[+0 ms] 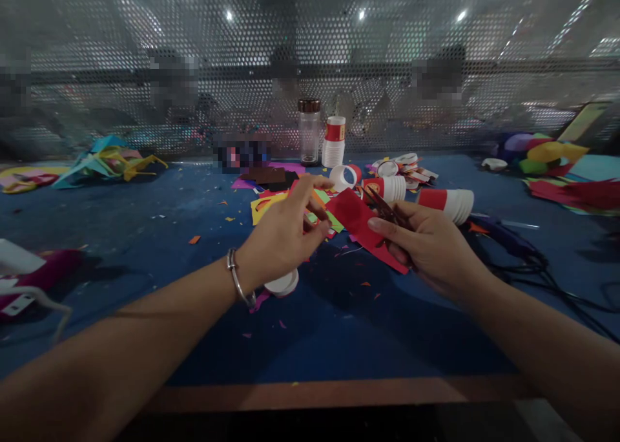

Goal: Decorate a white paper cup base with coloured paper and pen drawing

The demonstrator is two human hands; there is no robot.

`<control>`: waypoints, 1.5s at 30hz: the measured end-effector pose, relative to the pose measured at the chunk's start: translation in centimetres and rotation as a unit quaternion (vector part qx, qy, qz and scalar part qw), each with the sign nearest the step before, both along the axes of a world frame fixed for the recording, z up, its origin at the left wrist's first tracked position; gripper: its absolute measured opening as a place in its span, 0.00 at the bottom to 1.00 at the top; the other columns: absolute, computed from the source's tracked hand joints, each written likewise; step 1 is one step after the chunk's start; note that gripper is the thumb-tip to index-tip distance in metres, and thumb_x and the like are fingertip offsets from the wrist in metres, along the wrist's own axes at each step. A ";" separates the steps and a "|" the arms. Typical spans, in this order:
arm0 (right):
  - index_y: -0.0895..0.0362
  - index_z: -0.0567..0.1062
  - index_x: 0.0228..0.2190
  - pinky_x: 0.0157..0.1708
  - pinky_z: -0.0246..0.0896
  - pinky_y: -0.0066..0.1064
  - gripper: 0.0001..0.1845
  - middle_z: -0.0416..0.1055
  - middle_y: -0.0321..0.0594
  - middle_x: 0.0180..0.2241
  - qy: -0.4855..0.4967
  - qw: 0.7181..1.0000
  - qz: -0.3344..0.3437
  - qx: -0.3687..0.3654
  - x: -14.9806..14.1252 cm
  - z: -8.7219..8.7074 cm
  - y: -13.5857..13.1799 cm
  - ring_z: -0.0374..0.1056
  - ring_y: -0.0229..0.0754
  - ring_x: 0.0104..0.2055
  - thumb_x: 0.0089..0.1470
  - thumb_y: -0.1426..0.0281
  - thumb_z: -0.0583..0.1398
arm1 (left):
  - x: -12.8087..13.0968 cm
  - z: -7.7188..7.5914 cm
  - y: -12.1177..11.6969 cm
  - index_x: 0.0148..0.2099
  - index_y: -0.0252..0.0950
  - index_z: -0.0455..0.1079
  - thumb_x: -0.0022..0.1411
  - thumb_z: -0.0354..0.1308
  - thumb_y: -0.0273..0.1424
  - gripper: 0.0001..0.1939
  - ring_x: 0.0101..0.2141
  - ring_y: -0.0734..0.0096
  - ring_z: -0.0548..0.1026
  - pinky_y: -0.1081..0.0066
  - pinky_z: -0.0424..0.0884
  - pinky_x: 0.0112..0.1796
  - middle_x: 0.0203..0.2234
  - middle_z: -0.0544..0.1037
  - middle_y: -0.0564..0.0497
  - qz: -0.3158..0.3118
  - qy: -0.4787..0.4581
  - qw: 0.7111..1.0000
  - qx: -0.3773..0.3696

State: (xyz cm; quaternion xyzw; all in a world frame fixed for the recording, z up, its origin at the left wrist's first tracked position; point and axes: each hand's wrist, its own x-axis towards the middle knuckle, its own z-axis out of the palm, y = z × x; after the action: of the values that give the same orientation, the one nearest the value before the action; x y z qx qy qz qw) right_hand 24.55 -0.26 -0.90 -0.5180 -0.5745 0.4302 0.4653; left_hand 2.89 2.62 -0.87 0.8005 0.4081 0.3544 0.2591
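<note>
My right hand (426, 242) grips dark scissors (383, 204), their blades pointing up and to the left. A red strip of paper (356, 217) is held in the same hand, between the thumb and the fingers, and slants down to the right. To the left of that strip is my left hand (290, 225), its fingers curved and apart, with nothing seen between them. Beneath and behind it lies a pile of coloured paper sheets (264, 209). A white round paper-cup piece (283, 284) rests below my left wrist, partly covered by it.
Stacked paper cups (334, 148) stand beside a clear bottle (310, 135) at the back; more cups (448, 203) lie on their sides. A blue corded tool (506, 235) lies right, its black cables near my right forearm. Paper scraps dot the blue table (387, 345).
</note>
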 end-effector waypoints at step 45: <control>0.54 0.74 0.27 0.20 0.45 0.28 0.12 0.61 0.28 0.22 0.042 0.994 -0.031 0.097 -0.7 -0.2 0.4 0.49 0.31 0.21 0.45 0.65 0.71 | 0.5 -0.4 2.4 0.53 0.39 0.75 0.61 0.59 0.53 0.27 0.63 0.59 0.68 0.75 0.75 0.45 0.60 0.74 0.43 0.011 -0.320 0.872 -0.371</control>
State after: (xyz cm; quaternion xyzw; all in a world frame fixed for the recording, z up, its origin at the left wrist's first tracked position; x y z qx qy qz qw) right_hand 23.80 0.12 -1.15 -0.4701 -0.5769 0.3791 0.5499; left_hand 3.38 5.01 -1.31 0.4839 0.4135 0.4165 0.6491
